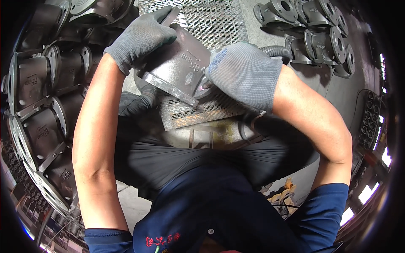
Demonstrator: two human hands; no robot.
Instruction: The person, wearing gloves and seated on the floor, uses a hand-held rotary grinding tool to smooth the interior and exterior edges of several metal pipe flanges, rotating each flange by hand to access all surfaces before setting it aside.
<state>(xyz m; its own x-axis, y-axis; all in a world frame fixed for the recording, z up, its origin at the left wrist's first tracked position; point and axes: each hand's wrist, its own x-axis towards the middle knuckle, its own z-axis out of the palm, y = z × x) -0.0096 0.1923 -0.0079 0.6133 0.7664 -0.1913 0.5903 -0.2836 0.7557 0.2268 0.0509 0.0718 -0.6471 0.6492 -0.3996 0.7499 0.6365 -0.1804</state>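
Observation:
A dark grey flanged metal casting point(179, 65), like a valve body with raised lettering, lies tilted on a steel grating point(215, 19). My left hand point(145, 40), in a grey knit glove, is closed on the casting's upper left flange. My right hand point(247, 76), gloved the same way, is wrapped round a hand grinder mostly hidden in the fist. The grinder's small pinkish tip point(206, 85) meets the casting near its lower right flange; whether it touches cannot be made out. A ribbed grey hose point(276, 52) runs from behind my right hand.
Similar flanged castings point(36, 80) are stacked high along the left. More castings point(318, 46) stand on the floor at the upper right. My black-trousered legs point(160, 162) are spread below the grating. Yellowish metal pieces point(282, 193) lie at the lower right.

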